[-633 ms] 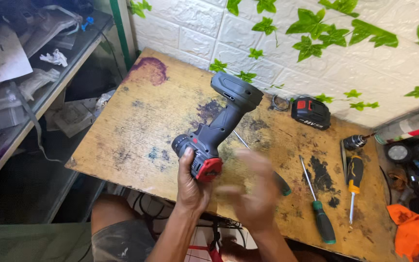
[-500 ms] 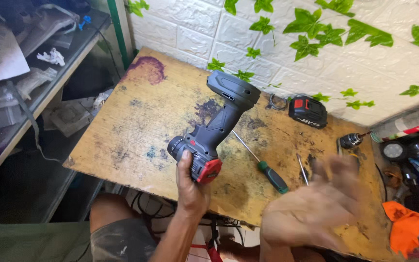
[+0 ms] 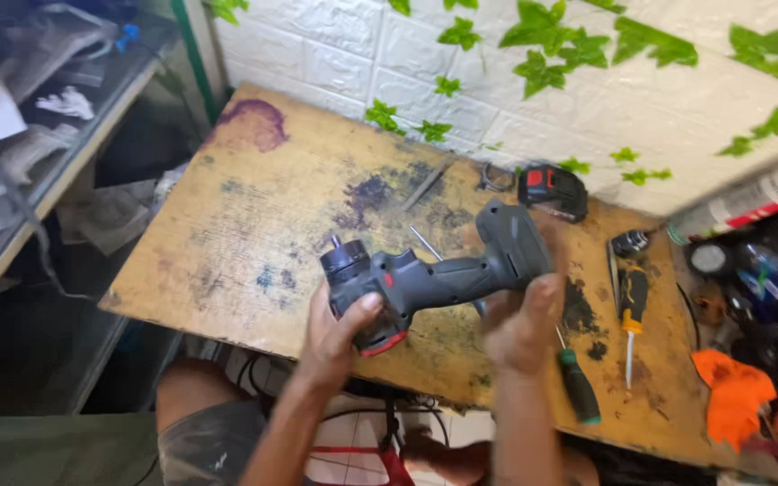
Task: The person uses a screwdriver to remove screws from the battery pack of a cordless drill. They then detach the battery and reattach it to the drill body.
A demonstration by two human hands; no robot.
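Observation:
A dark grey cordless drill body (image 3: 434, 274) with a red rear cap lies sideways above the stained wooden board (image 3: 254, 225). My left hand (image 3: 339, 328) grips its motor end, thumb over the housing. My right hand (image 3: 520, 324) is blurred and holds the handle's base end. No battery sits on the handle. A black and red battery pack (image 3: 553, 191) rests on the board near the wall, apart from both hands.
A green-handled screwdriver (image 3: 578, 385) lies by my right wrist, a yellow and black one (image 3: 630, 310) further right. Orange cloth (image 3: 736, 396) and a spray can (image 3: 749, 202) crowd the right edge. Cluttered shelves (image 3: 29, 135) stand left. Leaf-decorated white brick wall behind.
The drill has swung from upright to lying sideways. My right hand came back from the right side of the board and took hold of the handle end.

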